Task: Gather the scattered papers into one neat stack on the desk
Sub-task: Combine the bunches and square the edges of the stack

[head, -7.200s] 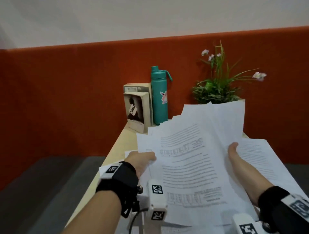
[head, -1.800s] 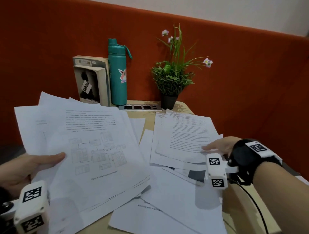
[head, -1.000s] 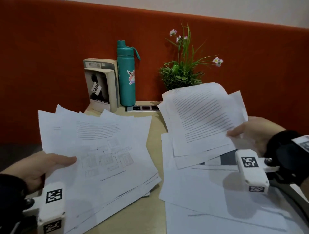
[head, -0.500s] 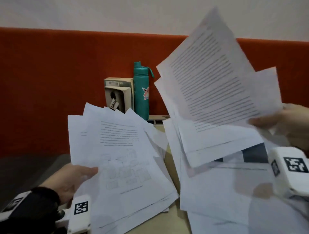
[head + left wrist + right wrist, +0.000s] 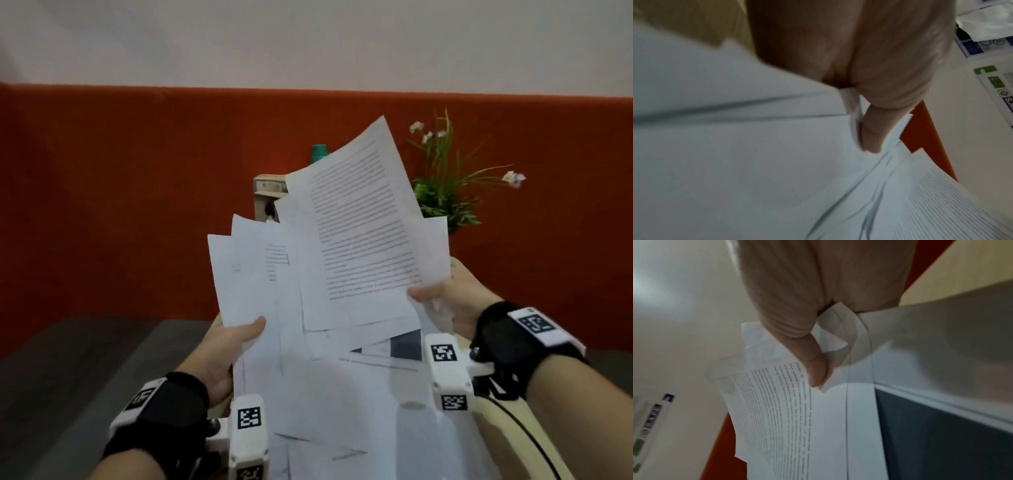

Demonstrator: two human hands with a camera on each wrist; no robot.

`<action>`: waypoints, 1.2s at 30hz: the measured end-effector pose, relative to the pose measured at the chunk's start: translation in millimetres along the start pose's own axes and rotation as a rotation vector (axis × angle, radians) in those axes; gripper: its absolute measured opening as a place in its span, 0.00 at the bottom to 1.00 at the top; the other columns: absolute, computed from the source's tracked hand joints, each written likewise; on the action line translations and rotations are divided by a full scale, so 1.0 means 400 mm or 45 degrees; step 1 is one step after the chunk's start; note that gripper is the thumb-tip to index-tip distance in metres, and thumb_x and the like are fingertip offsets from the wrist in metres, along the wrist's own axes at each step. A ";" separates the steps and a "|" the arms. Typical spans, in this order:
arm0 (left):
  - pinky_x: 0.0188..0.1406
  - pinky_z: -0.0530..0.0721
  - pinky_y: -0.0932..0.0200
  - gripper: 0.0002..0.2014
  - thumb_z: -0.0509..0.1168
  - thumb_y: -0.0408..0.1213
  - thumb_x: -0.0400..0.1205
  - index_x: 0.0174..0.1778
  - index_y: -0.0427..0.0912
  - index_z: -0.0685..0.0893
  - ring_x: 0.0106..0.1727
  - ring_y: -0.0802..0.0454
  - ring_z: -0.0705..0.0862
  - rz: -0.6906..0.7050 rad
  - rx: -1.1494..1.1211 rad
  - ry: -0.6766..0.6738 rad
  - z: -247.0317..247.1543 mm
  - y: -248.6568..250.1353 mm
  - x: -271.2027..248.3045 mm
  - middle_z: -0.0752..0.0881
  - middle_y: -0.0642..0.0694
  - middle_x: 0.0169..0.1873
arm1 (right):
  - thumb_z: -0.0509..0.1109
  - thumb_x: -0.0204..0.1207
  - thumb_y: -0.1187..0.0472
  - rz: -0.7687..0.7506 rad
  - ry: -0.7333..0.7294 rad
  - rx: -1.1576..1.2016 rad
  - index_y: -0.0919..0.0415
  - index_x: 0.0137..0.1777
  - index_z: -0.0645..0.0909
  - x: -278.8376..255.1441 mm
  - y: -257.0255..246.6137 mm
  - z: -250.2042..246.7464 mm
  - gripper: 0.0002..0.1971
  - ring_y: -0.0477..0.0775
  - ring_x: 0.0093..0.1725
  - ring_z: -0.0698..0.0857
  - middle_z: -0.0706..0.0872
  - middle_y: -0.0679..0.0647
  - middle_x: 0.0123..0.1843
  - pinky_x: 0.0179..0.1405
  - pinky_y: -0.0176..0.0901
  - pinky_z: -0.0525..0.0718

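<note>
My left hand (image 5: 239,337) pinches a fanned bundle of white papers (image 5: 253,274) at its lower left edge, thumb on top; the left wrist view shows that thumb (image 5: 871,129) pressed on the sheets (image 5: 735,162). My right hand (image 5: 442,301) pinches a second bundle (image 5: 359,233) with dense printed text at its lower right corner, thumb (image 5: 816,366) on the crumpled corner (image 5: 830,344). Both bundles are raised off the desk and overlap in the middle. More loose sheets (image 5: 359,394) lie below them, one with a dark printed block (image 5: 406,346).
Behind the papers stand books (image 5: 269,195), a teal bottle (image 5: 319,155) mostly hidden, and a potted flowering plant (image 5: 445,195) at the back right. An orange partition (image 5: 137,188) backs the desk. The desk edge (image 5: 493,428) shows at lower right.
Both hands have come together toward the centre, so the right bundle now overlaps the left bundle. The view has tilted up and the papers now hide most of the bottle and books.
</note>
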State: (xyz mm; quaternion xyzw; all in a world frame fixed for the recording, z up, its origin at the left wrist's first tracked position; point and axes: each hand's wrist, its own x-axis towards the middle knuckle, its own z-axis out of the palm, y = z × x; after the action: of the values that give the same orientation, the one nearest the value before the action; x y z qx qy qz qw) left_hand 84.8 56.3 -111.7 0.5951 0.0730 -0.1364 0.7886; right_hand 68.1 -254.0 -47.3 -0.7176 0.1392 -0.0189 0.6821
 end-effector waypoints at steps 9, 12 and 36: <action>0.52 0.86 0.53 0.13 0.70 0.28 0.78 0.54 0.48 0.86 0.53 0.47 0.90 0.079 0.166 -0.067 0.029 -0.026 -0.002 0.93 0.49 0.52 | 0.68 0.77 0.77 0.229 -0.193 -0.114 0.62 0.59 0.81 0.014 0.113 0.130 0.15 0.47 0.44 0.83 0.89 0.55 0.56 0.37 0.38 0.75; 0.44 0.89 0.54 0.20 0.68 0.18 0.76 0.61 0.41 0.84 0.50 0.44 0.92 0.117 0.244 -0.070 0.014 -0.012 0.004 0.94 0.46 0.48 | 0.73 0.75 0.73 0.203 -0.117 -0.161 0.66 0.64 0.80 0.039 0.106 0.124 0.17 0.58 0.56 0.86 0.87 0.61 0.66 0.54 0.48 0.83; 0.46 0.90 0.60 0.25 0.75 0.25 0.73 0.66 0.39 0.81 0.47 0.57 0.91 0.854 0.210 0.172 0.129 0.215 -0.007 0.91 0.50 0.48 | 0.72 0.73 0.68 -0.839 0.372 0.162 0.57 0.54 0.82 0.029 -0.109 0.166 0.12 0.54 0.48 0.88 0.89 0.49 0.46 0.45 0.42 0.83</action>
State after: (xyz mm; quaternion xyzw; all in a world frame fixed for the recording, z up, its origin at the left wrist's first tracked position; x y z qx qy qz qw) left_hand 105.7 28.9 -17.5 0.6554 -0.0859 0.1643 0.7322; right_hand 101.3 -190.4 -10.7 -0.6699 -0.0049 -0.3486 0.6555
